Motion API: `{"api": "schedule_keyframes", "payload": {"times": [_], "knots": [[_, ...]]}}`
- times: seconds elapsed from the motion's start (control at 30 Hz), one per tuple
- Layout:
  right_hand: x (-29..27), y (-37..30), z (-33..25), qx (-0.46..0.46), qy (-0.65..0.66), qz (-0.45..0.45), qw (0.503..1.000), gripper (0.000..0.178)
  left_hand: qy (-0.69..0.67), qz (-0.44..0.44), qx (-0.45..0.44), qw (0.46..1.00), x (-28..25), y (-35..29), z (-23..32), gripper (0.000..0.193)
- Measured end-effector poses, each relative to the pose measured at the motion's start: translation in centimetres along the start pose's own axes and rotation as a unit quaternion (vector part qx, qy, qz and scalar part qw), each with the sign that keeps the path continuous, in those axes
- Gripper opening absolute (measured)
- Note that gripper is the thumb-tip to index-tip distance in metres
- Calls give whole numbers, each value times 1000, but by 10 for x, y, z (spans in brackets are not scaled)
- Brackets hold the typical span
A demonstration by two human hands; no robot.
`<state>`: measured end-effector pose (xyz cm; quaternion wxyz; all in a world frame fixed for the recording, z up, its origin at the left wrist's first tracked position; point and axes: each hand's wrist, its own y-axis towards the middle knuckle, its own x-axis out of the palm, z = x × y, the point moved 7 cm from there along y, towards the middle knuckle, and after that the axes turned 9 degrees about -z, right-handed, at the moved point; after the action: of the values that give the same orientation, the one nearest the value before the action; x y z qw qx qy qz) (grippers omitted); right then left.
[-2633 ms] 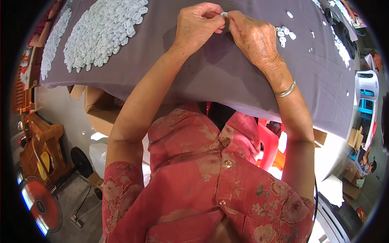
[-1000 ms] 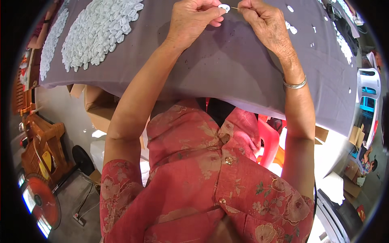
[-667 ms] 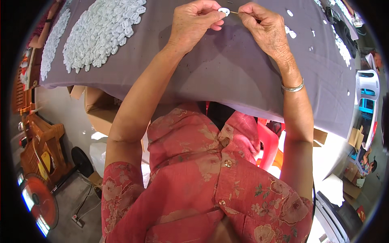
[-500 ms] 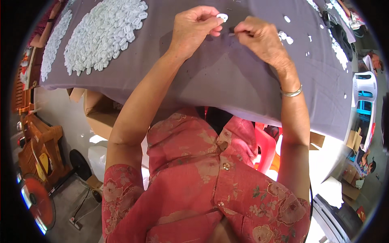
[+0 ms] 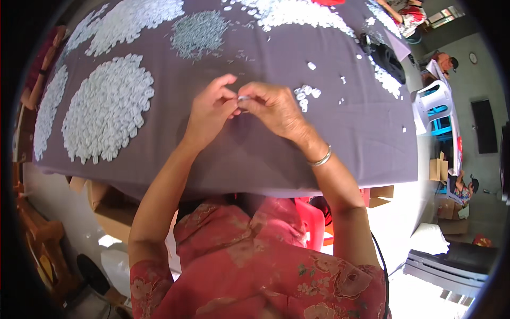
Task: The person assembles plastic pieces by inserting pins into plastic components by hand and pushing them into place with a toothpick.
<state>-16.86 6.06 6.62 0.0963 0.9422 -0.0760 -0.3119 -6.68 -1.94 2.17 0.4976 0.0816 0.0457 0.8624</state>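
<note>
Above the grey-brown tablecloth [image 5: 255, 165], my two hands meet at the middle of the table. A small white plastic piece [image 5: 243, 98] shows between their fingertips, mostly covered by the fingers. My left hand [image 5: 208, 114] has its thumb and fingers bent against the piece, with the index finger raised. My right hand [image 5: 276, 110], a silver bangle on its wrist, pinches at the same spot with thumb and index finger. Whether a tiny part is also in that pinch is hidden. Left of my hands lies a big pile of white oval pieces [image 5: 109, 109].
A heap of small grey pins [image 5: 199, 33] lies beyond my hands. Several finished-looking white pieces [image 5: 306, 95] sit to the right. More white pieces [image 5: 297, 15] spread along the far side, near a black bag [image 5: 387, 61]. A cardboard box [image 5: 109, 204] stands below the table's front edge.
My hands, apart before, have come together at the white piece. The view has shifted, showing more of the table's far side, with the grey heap now visible.
</note>
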Motion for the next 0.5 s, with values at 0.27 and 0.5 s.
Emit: {"api": "schedule_keyframes", "payload": {"times": [0.27, 0.5], "knots": [[-72, 26, 46, 195, 17, -59, 979, 13, 49, 39, -22, 998, -1, -5, -11, 31], [-186, 108, 92, 60, -281, -106, 952, 13, 140, 23, -20, 990, 7, -2, 5, 22]]}}
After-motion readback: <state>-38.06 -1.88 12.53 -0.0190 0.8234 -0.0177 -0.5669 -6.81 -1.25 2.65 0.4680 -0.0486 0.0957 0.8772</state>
